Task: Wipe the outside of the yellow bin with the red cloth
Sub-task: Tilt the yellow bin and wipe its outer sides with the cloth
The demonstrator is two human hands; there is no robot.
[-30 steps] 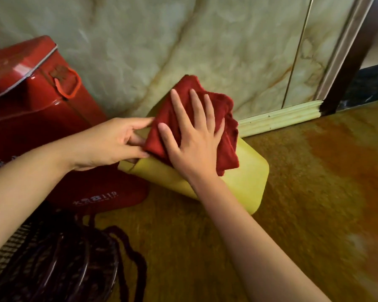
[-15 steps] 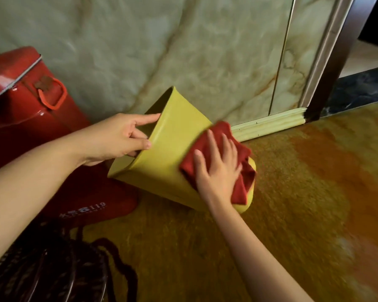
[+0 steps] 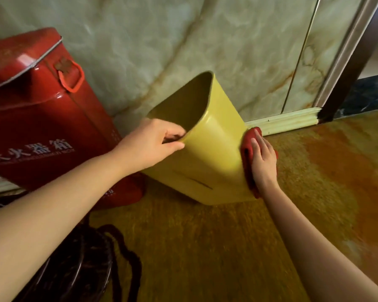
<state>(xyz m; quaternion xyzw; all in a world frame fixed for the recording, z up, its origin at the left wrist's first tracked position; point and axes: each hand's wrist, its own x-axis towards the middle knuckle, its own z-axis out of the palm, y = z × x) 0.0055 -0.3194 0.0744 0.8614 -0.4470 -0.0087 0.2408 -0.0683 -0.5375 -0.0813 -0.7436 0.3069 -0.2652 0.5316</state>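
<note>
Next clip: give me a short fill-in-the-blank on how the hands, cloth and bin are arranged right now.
1. The left hand grips the bin at its ____.
2. The right hand presses the ____ cloth against the bin's outer side.
3. The bin is not upright; it is ____, with its opening facing the wall.
4. The large box to the left of the bin is ____ in colour.

Missing words: rim; red; tilted; red

Red cloth (image 3: pixel 248 158) and right hand (image 3: pixel 262 162) now off yellow bin's (image 3: pixel 207 162) top, onto its right side.
</note>
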